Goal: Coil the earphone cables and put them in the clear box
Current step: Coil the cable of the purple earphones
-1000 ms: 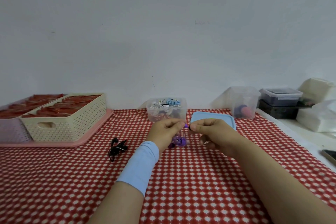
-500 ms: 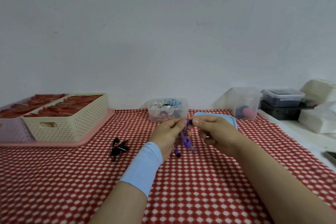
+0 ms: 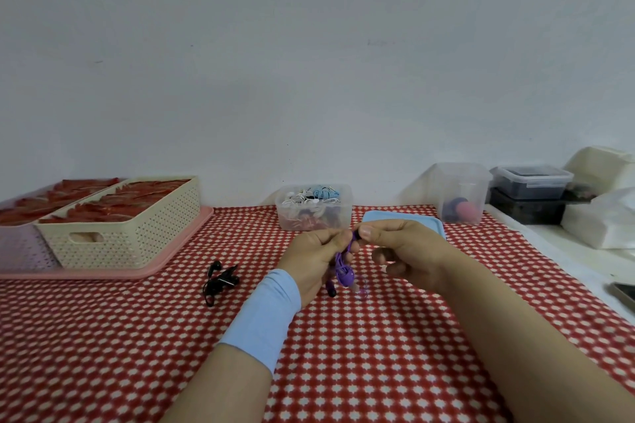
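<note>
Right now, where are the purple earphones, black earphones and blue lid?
Purple earphones point(image 3: 344, 273), head view, dangling coil.
Black earphones point(image 3: 221, 280), head view, bundle's middle.
Blue lid point(image 3: 385, 216), head view, top face.

Purple earphones point(image 3: 343, 269): thin cable, partly bunched in loose loops, held above the table between both hands. Left hand point(image 3: 316, 257) grips the bundle; right hand point(image 3: 405, 251) pinches a dark-tipped end at the top. One dark end dangles below the loops.

Black earphones point(image 3: 221, 282): tangled small heap, flat on the table, left of the hands, apart from them.

Clear box point(image 3: 345, 216): open, upright, at the table's far edge behind the hands. White and blue coiled earphone cables inside.
</note>
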Motion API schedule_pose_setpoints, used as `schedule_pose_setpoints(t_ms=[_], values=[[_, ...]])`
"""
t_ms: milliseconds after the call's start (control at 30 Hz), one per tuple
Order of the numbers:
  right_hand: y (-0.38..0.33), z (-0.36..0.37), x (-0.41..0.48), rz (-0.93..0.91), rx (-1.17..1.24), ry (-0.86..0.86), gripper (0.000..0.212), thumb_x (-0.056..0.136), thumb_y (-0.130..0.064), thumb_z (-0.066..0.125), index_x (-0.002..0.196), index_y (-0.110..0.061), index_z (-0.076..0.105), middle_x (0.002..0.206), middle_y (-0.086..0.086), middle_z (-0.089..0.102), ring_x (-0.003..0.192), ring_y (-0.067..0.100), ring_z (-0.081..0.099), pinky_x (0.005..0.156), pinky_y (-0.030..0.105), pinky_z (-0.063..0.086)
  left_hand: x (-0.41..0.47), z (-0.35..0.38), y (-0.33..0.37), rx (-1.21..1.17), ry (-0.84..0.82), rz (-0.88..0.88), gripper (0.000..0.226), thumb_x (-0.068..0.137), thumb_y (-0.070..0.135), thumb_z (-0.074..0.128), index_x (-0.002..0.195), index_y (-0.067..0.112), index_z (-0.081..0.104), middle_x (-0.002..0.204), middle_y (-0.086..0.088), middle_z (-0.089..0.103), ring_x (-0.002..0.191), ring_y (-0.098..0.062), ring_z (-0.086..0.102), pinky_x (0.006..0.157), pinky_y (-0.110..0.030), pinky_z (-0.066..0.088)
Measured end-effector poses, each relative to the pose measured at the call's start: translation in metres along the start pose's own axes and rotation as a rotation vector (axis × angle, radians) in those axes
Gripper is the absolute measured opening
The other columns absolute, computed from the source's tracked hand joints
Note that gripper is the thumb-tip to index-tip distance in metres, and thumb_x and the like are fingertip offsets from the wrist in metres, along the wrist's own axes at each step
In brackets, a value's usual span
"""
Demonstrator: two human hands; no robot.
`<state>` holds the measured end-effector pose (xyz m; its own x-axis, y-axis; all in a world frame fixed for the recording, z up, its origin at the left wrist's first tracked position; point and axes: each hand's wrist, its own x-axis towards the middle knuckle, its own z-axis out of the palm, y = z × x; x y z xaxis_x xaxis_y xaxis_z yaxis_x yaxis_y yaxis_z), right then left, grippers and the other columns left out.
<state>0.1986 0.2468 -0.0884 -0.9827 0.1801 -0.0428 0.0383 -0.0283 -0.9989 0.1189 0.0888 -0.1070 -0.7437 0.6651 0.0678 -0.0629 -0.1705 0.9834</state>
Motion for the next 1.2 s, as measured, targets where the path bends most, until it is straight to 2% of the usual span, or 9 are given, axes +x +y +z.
schedule_pose_setpoints(t_ms=[67,233,367,500,667,833,967,1100,1200], values=[[-0.001,0.000,-0.001,0.010,0.023,-0.012,0.014,0.084,-0.024,0.071,0.090,-0.017,0.081,0.091,0.001,0.073,0.055,0.007,0.045,0.043,0.017,0.025,0.000,0.001,0.001,-0.006,-0.006,-0.006,0.018,0.096,0.018,0.058,0.103,0.008,0.071,0.077,0.000,0.068,0.067,-0.009,0.058,0.069,-0.054,0.058],[0.001,0.002,-0.002,0.014,0.079,-0.025,0.016,0.083,-0.024,0.070,0.093,-0.016,0.079,0.090,0.001,0.071,0.055,0.007,0.046,0.044,0.016,0.022,-0.001,0.003,0.002,-0.080,-0.022,-0.008,0.019,0.096,0.016,0.056,0.102,0.004,0.069,0.074,0.000,0.066,0.065,-0.009,0.058,0.059,-0.050,0.060],[0.000,0.006,-0.003,0.030,0.087,0.002,0.013,0.094,-0.018,0.064,0.094,-0.015,0.077,0.083,0.001,0.072,0.054,0.006,0.048,0.043,0.016,0.021,0.000,0.002,0.000,-0.048,-0.003,0.009,0.018,0.095,0.016,0.058,0.101,0.005,0.070,0.076,0.000,0.067,0.066,-0.009,0.059,0.062,-0.050,0.060],[0.000,0.007,-0.004,0.023,0.063,0.026,0.014,0.092,-0.020,0.066,0.089,-0.016,0.079,0.083,0.003,0.073,0.054,0.008,0.050,0.041,0.016,0.024,-0.001,0.003,0.000,0.009,0.005,0.029,0.017,0.096,0.016,0.058,0.100,0.007,0.072,0.075,0.001,0.068,0.067,-0.009,0.059,0.070,-0.050,0.059],[0.004,0.012,-0.003,-0.050,-0.050,0.100,0.012,0.090,-0.023,0.071,0.091,-0.016,0.081,0.084,0.004,0.075,0.055,0.008,0.054,0.050,0.022,0.030,0.000,0.003,-0.004,-0.015,0.060,0.002,0.017,0.096,0.015,0.058,0.101,0.005,0.070,0.074,0.000,0.068,0.067,-0.010,0.059,0.077,-0.049,0.057],[-0.003,0.013,-0.004,-0.096,0.004,0.002,0.015,0.083,-0.030,0.072,0.088,-0.019,0.080,0.079,0.004,0.072,0.063,0.011,0.061,0.051,0.021,0.037,-0.004,0.011,0.003,-0.206,0.007,-0.001,0.022,0.099,0.016,0.051,0.098,0.001,0.067,0.068,-0.004,0.062,0.060,-0.018,0.064,0.059,-0.042,0.060],[-0.002,0.012,-0.004,-0.147,-0.042,0.057,0.012,0.089,-0.024,0.071,0.091,-0.016,0.080,0.075,0.004,0.071,0.062,0.010,0.063,0.055,0.025,0.035,-0.001,0.012,-0.001,-0.197,0.041,0.013,0.021,0.099,0.015,0.051,0.100,0.000,0.067,0.069,-0.005,0.062,0.062,-0.018,0.063,0.064,-0.035,0.056],[0.005,0.017,0.000,-0.184,-0.032,0.102,0.013,0.091,-0.020,0.071,0.098,-0.015,0.080,0.080,0.008,0.074,0.063,0.013,0.065,0.055,0.026,0.037,0.001,0.006,-0.004,-0.157,0.057,0.015,0.020,0.099,0.016,0.052,0.101,0.003,0.067,0.072,-0.006,0.063,0.064,-0.019,0.063,0.058,-0.033,0.057],[0.007,0.018,-0.001,-0.217,-0.100,0.137,0.012,0.090,-0.015,0.073,0.100,-0.014,0.080,0.085,0.011,0.077,0.064,0.016,0.067,0.054,0.026,0.043,0.004,-0.003,-0.009,-0.025,0.110,0.015,0.018,0.098,0.016,0.056,0.107,0.008,0.068,0.082,-0.006,0.069,0.075,-0.017,0.065,0.070,-0.036,0.057]])
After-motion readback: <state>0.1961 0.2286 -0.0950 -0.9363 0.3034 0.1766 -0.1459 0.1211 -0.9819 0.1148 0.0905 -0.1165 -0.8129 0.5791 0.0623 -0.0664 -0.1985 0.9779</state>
